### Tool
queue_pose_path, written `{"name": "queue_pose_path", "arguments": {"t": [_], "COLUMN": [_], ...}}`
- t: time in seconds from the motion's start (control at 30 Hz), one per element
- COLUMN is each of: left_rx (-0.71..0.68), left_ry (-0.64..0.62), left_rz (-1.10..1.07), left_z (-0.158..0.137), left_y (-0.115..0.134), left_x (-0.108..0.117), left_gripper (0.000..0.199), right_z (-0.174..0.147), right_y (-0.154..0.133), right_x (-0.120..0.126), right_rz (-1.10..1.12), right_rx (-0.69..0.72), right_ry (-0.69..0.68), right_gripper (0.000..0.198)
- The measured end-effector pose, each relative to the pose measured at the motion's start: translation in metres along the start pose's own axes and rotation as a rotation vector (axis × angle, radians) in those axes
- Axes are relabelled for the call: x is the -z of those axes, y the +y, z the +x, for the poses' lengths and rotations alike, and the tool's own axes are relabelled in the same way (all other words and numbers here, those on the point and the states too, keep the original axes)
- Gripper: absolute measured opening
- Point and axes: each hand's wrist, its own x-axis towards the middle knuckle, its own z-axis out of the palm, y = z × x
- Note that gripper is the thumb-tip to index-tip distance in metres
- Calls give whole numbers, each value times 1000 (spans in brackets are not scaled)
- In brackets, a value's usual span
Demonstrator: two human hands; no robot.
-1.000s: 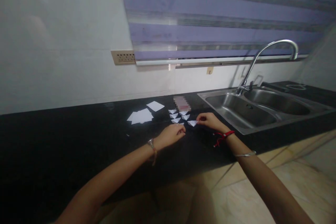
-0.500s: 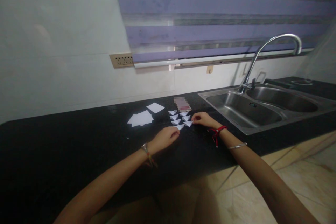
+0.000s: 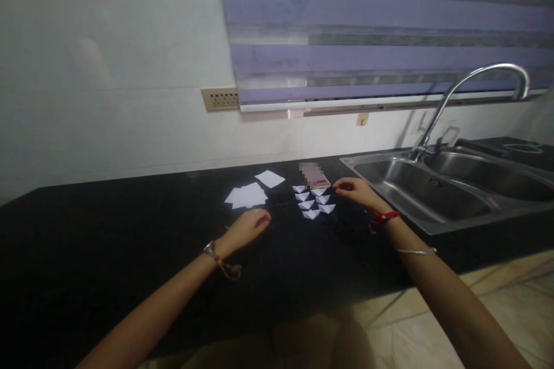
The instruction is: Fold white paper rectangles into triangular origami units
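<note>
Several small folded white paper pieces (image 3: 306, 205) stand in two columns on the black countertop (image 3: 277, 265). My left hand (image 3: 246, 229) hovers left of them, just in front of a loose stack of white paper squares (image 3: 249, 195). Its fingers are loosely bent, with nothing visible in them. To the right of the folded papers is my right hand (image 3: 358, 192), fingers a little apart and holding nothing I can see. Its fingertips are close to a phone (image 3: 322, 180), partly blurred, lying behind the columns. One separate paper square (image 3: 270, 178) lies behind the stack.
A steel double sink (image 3: 411, 187) with a curved tap (image 3: 450, 95) is set into the counter at right. Behind the counter are a tiled wall (image 3: 130, 127), a socket panel (image 3: 220, 100) and a purple striped blind (image 3: 367, 11). The counter's front edge is below my arms.
My left hand has left the nearest folded paper and moved left towards the stack. My right hand has come off the right column, to beside the phone. The view has turned slightly left.
</note>
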Motion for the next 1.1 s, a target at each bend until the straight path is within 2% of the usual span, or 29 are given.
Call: {"name": "queue_pose_path", "arguments": {"t": [0.1, 0.17, 0.3, 0.37, 0.4, 0.5, 0.67, 0.83, 1.1], "left_rx": [62, 123, 234, 279, 292, 309, 348, 339, 324], "left_ry": [33, 99, 214, 229, 231, 225, 232, 206, 189], "left_rz": [47, 93, 190, 217, 224, 227, 263, 297, 208], "left_z": [-11, -18, -29, -33, -35, -38, -37, -37, -37], "left_y": [-24, -41, -65, -70, -72, -73, -77, -79, -74], "left_x": [7, 10, 12, 13, 13, 12, 7, 4, 7], "left_gripper": [17, 17, 19, 20, 20, 22, 25, 24, 19], "right_z": [9, 14, 19, 19, 20, 28, 47, 50, 49], "right_y": [-43, -78, -133, -144, -146, -142, -135, -136, -134], "right_x": [-6, -24, -86, -119, -133, -165, -193, -205, -201], "right_rz": [13, -26, -245, -443, -546, -611, -690, -725, -729], "right_rx": [92, 173, 331, 315, 268, 224, 181, 197, 238], "right_ry": [40, -5, -256, -344, -337, -311, -230, -209, -245], "right_gripper": [20, 18, 17, 17, 17, 20, 21, 22, 19]}}
